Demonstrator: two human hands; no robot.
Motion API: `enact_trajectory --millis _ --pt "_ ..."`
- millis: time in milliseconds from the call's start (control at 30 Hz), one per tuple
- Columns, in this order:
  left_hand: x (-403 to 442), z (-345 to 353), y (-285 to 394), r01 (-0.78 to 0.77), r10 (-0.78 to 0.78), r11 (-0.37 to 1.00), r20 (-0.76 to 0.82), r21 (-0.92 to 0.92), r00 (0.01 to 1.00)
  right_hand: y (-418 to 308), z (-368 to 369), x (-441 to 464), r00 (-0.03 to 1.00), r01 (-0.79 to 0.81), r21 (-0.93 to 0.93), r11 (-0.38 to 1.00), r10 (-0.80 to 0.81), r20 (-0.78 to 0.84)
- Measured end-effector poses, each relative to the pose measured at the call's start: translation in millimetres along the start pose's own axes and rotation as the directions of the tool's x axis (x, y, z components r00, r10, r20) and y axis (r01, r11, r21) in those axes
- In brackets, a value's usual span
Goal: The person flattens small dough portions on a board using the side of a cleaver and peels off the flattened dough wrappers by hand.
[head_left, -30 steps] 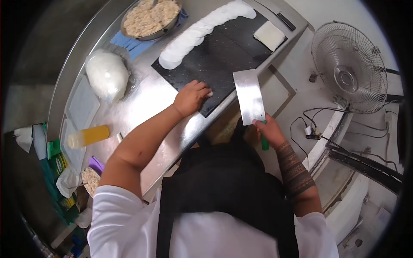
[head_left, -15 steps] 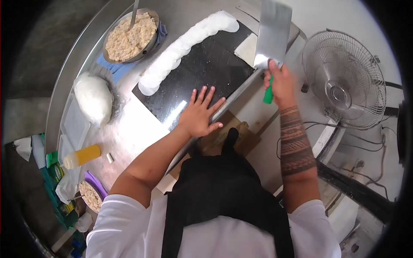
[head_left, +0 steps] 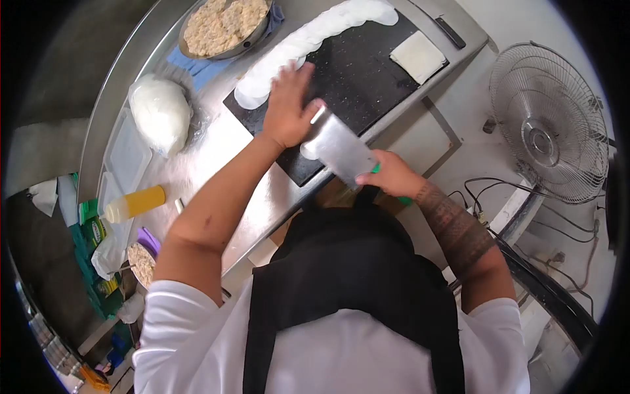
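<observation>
My right hand (head_left: 392, 174) grips the green handle of a wide metal cleaver (head_left: 342, 148). The blade lies over the near corner of a black board (head_left: 357, 72), and a white round piece (head_left: 308, 151) shows partly from under its edge. My left hand (head_left: 289, 105) is over the board's left part with its fingers apart, slightly blurred, the thumb close to the blade's far end. Its fingertips are beside a long row of overlapping thin white rounds (head_left: 282, 60) along the board's far edge. A folded white cloth (head_left: 419, 57) rests at the board's right end.
A bowl of chunky filling (head_left: 223, 27) stands on a blue cloth (head_left: 193, 67) at the back. To the left are a plastic bag of white dough (head_left: 159, 115), a bottle of yellow liquid (head_left: 136, 203) and a smaller bowl (head_left: 141, 262). A fan (head_left: 545, 125) stands at right.
The cleaver has come down and left from above the board's right end to its near corner. My left hand has moved from the board's near edge toward the row of rounds. A white piece now shows by the blade.
</observation>
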State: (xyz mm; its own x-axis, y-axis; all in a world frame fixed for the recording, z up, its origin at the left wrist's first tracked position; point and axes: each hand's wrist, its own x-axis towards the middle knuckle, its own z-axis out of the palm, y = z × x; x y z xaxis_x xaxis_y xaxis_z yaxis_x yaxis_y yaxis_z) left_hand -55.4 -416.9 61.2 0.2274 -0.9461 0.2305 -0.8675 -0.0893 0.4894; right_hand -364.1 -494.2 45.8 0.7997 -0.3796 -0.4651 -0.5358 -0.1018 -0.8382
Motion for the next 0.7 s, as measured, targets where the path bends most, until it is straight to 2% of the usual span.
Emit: enact_trajectory --millis 33,67,100,133,233,333,433,533,667,700 --pt "-6.4 2.4 -0.4 -0.187 0.166 0.976 0.174 0.11 0.971 -7.6 10.0 7.4 0.998 -0.021 -0.03 0.999 0.023 0.062" --pt "-14.0 6.0 -1.8 -0.381 0.3 0.907 0.358 0.182 0.884 -16.8 18.1 17.4 0.991 -0.039 -0.061 0.997 0.046 0.124" --pt "-33.7 17.1 -5.5 -0.46 0.344 0.877 0.484 0.14 0.805 -21.2 22.2 25.4 0.981 -0.054 -0.092 0.994 0.07 0.183" --pt "-37.4 16.2 -0.3 -0.424 0.325 0.895 0.447 0.14 0.833 -17.4 23.9 27.2 0.983 -0.025 -0.061 0.998 0.036 0.179" --pt "-49.2 23.6 20.0 -0.408 0.31 0.908 0.501 0.097 0.808 3.1 30.4 1.8 0.984 0.047 0.046 0.998 -0.054 0.172" --pt "-47.2 33.3 37.6 -0.368 0.291 0.928 0.501 0.06 0.815 6.5 22.1 -11.8 0.974 -0.106 -0.033 0.994 0.11 0.197" --pt "-29.6 38.6 27.4 -0.36 0.282 0.929 0.477 0.08 0.833 -1.4 5.6 7.9 0.988 -0.02 -0.069 0.997 0.031 0.153" --pt "-12.5 34.5 10.5 -0.394 0.299 0.904 0.415 0.164 0.859 -23.1 -5.1 22.6 0.994 -0.047 -0.191 0.981 0.065 0.089" --pt "27.3 30.9 -10.5 -0.451 0.373 0.851 0.296 0.269 0.879 -45.4 -18.2 41.2 0.998 0.008 -0.43 0.903 -0.032 -0.048" --pt "38.2 28.8 -15.5 -0.463 0.394 0.842 0.269 0.278 0.879 -46.6 -18.2 47.5 0.997 0.005 -0.408 0.913 -0.038 -0.073"
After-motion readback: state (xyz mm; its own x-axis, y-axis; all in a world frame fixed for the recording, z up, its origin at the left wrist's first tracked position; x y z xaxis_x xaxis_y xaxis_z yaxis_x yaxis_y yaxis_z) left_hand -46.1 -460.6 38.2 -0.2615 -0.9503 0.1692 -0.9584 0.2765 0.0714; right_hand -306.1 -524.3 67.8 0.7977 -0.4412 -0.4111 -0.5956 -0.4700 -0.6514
